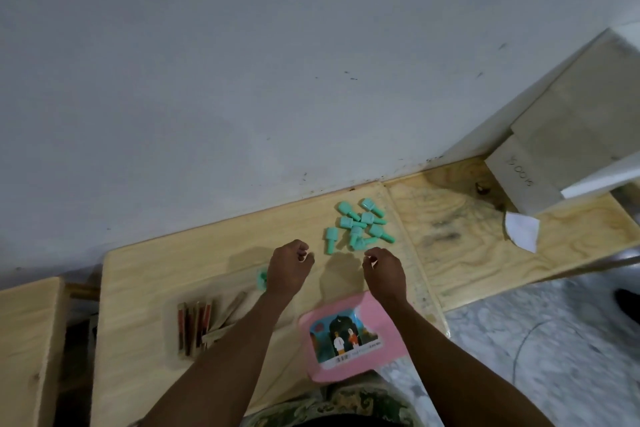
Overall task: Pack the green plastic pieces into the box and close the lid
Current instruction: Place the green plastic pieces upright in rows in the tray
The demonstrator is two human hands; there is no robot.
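Looked down from head height on 2 bare forearms stretched over a pale plywood table (pixel 156 288). Showed the left hand (pixel 289 267) raised above the tabletop, fingers loosely curled and gripping nothing. Showed the right hand (pixel 384 272) the same way, fingers slack, bent and empty.

Found the green plastic pieces (pixel 360 227) in a loose heap on the table just beyond both hands, nearer the right fingertips and touching neither hand. Found 1 stray green piece (pixel 262 279) apart from the heap, just left of the left wrist and partly hidden by it. Found the pink box (pixel 349 333), with a picture of 2 small figures on top, at the near table edge beside and partly under the right forearm, well short of the heap. Seemed to have its lid down, with 1 corner hidden by the arm.

Showed a fan of wooden sticks (pixel 195 326) with red stripes to the left of the left forearm. Showed a white wall (pixel 242 62) behind the table, a white cardboard carton (pixel 554 135) at the far right, a scrap of white paper (pixel 521 230) below it, a marbled floor (pixel 554 340) at the right, and a patterned garment (pixel 346 406) at the bottom edge.
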